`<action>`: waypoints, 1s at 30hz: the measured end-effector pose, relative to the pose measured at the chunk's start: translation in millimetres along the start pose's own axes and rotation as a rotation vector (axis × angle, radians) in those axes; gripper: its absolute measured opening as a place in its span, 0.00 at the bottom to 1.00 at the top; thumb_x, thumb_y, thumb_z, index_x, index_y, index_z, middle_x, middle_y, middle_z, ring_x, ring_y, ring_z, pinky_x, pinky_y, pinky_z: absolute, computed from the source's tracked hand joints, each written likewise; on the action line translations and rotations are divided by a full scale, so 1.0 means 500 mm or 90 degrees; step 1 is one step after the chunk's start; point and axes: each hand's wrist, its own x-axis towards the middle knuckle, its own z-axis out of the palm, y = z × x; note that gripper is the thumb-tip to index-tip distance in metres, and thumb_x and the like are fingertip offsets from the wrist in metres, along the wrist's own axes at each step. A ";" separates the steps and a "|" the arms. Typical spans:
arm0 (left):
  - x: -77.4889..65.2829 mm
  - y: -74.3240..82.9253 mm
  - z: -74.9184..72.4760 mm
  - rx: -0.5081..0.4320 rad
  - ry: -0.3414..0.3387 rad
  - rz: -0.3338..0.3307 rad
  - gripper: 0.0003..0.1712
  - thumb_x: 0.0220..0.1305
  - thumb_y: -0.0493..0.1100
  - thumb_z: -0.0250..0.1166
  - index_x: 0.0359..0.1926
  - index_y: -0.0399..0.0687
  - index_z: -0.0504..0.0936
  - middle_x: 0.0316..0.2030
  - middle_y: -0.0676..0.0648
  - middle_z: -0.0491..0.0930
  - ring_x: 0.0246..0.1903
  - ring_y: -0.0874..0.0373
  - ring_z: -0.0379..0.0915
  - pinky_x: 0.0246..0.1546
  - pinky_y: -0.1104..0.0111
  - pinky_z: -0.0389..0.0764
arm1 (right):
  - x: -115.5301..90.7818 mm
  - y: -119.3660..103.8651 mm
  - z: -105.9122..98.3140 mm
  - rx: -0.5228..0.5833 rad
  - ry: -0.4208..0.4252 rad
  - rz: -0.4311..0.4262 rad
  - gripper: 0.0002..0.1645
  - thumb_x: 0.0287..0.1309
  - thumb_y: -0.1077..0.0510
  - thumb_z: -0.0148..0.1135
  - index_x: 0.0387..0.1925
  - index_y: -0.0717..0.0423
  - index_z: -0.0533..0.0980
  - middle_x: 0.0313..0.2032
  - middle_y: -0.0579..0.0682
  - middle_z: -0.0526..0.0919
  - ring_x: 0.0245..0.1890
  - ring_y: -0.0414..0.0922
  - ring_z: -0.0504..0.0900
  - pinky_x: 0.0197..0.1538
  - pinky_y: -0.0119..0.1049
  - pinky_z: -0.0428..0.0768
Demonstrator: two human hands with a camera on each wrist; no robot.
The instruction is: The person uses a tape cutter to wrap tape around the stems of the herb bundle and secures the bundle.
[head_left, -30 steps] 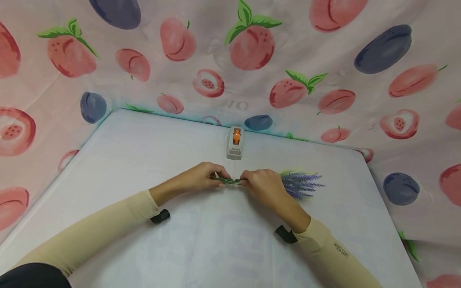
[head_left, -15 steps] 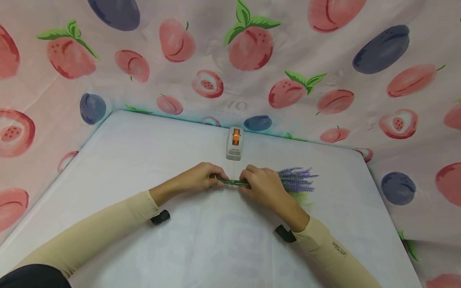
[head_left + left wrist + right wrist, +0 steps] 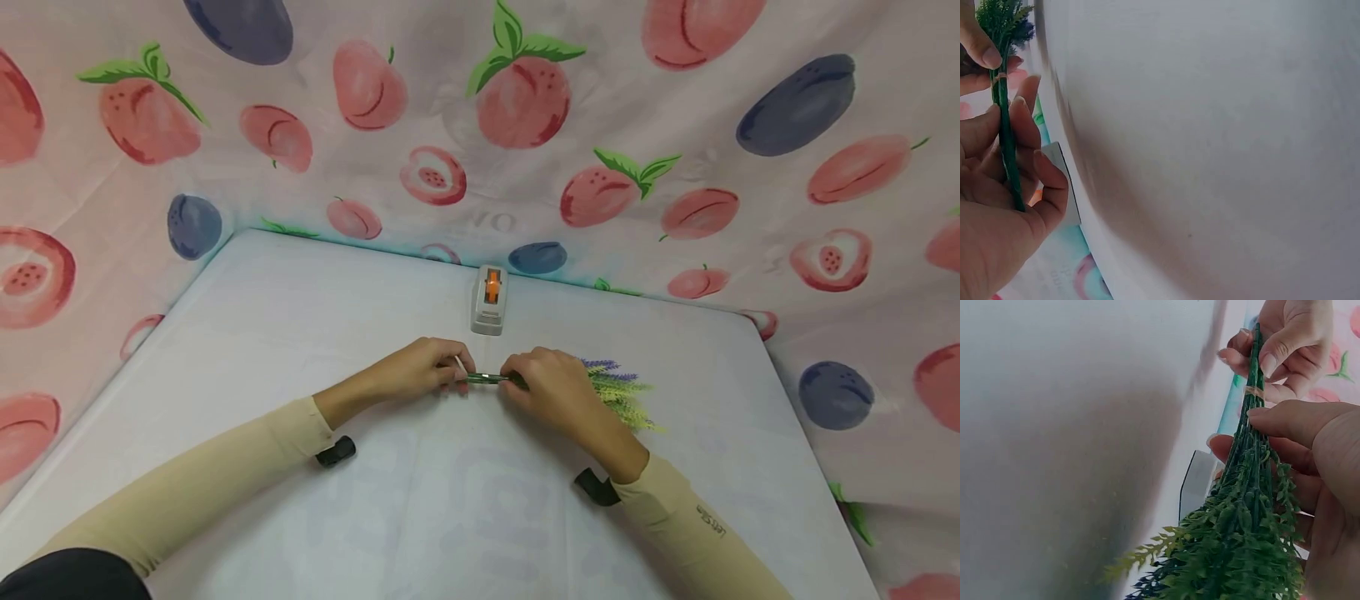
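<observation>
A bunch of artificial lavender (image 3: 618, 398), with purple and yellow heads, lies level between my two hands, its heads pointing right. My left hand (image 3: 429, 367) pinches the lower end of the green stems (image 3: 1007, 140) between thumb and fingers. Closer to the leaves, my right hand (image 3: 555, 387) grips the same stems, thumb on one side and fingers on the other. A thin tan band (image 3: 1254, 392) circles the stems in the short stretch between the hands. In the head view the right hand hides the leafy middle of the bunch.
A grey tape dispenser (image 3: 489, 318) with an orange hub stands just beyond the hands, near the back edge of the white-covered table (image 3: 375, 517). A fruit-printed curtain (image 3: 300, 75) rises behind the table and along its sides.
The bunch has turned about its length: mostly purple heads showed before, and now yellow ones face up at the front. Both hands have stayed nearly in place, with the left fingers shifting on the stems.
</observation>
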 end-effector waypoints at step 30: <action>0.002 -0.013 -0.008 0.135 0.016 0.072 0.11 0.71 0.35 0.63 0.49 0.45 0.89 0.39 0.51 0.82 0.36 0.62 0.75 0.41 0.68 0.76 | 0.010 0.008 0.006 -0.064 0.018 -0.077 0.07 0.55 0.52 0.76 0.35 0.46 0.86 0.31 0.41 0.82 0.25 0.40 0.79 0.28 0.38 0.78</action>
